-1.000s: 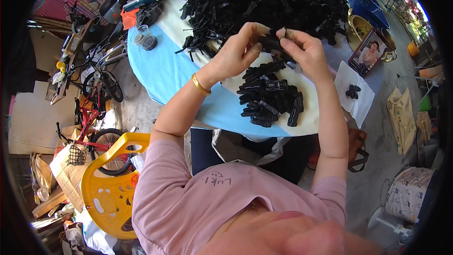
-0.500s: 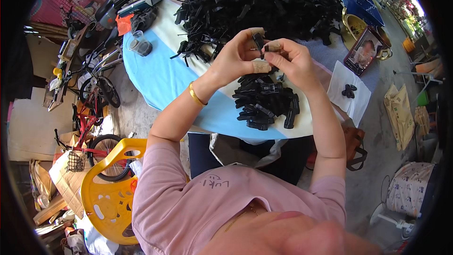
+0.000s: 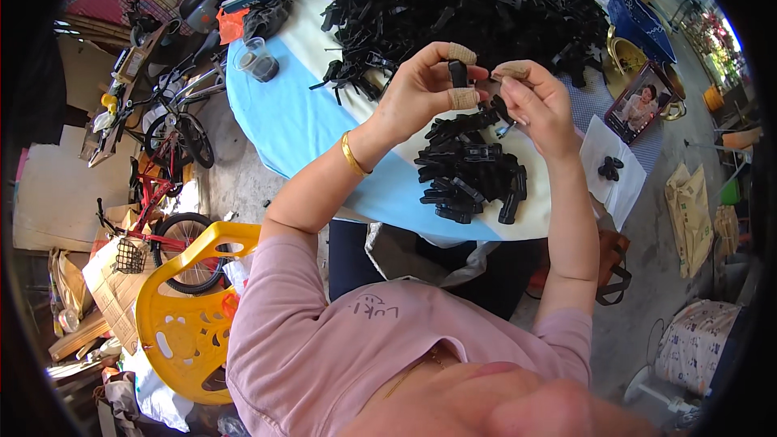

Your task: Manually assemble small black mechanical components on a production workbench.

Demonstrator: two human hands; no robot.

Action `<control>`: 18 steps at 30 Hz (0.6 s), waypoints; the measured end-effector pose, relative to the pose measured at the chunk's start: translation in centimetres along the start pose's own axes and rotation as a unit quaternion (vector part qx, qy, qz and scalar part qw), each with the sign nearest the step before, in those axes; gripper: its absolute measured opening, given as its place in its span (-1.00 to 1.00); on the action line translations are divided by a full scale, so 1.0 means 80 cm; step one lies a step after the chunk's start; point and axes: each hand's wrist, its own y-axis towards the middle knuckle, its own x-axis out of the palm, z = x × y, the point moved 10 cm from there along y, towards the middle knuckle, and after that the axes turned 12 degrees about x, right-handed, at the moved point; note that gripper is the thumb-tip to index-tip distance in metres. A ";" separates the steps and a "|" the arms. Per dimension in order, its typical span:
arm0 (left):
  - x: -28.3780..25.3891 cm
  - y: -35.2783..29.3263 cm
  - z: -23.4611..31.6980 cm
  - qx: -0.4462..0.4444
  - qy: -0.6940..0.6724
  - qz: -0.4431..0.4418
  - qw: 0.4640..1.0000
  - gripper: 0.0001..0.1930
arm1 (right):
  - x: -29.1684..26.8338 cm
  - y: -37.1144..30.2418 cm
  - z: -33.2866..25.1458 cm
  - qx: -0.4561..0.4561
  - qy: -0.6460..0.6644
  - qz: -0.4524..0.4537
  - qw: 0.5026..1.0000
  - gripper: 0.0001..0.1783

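Outdoors on a concrete yard, a round table [image 3: 324,125] in blue and cream fills the upper middle of the head view. Across its far side, from eleven to one o'clock, sprawls one big heap of black plastic clips [image 3: 469,8], far too many to count. Nearer the person, at about two o'clock from the chest, sits a second, smaller stack of clips [image 3: 473,178], laid roughly side by side.

Left hand [image 3: 425,93] is up over the table, thumb and forefinger taped, pinching one black clip [image 3: 459,73] that stands nearly upright, long axis running twelve to six. Right hand [image 3: 534,105] is just beside it, fingers curled narrow, taped fingertip almost meeting the left; a small dark piece seems to sit under its fingers, hard to tell what.

At three o'clock, a white sheet [image 3: 619,182] carries two small dark pieces. At ten o'clock one clear plastic cup [image 3: 259,61] holds dark bits. One yellow plastic chair [image 3: 190,316] stands at eight o'clock, two bicycles beyond it.
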 end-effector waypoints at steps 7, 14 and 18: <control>-0.005 -0.004 -0.005 0.055 0.131 0.000 0.990 -0.64 | 0.021 0.004 0.015 0.015 -0.133 0.049 0.990 -0.85; -0.005 -0.006 0.003 0.030 0.251 -0.010 0.968 -0.63 | 0.025 0.002 0.009 -0.013 -0.121 0.060 0.991 -0.84; 0.000 -0.007 0.006 0.058 0.207 -0.033 0.976 -0.61 | 0.026 -0.005 -0.004 -0.060 -0.160 0.080 0.982 -0.85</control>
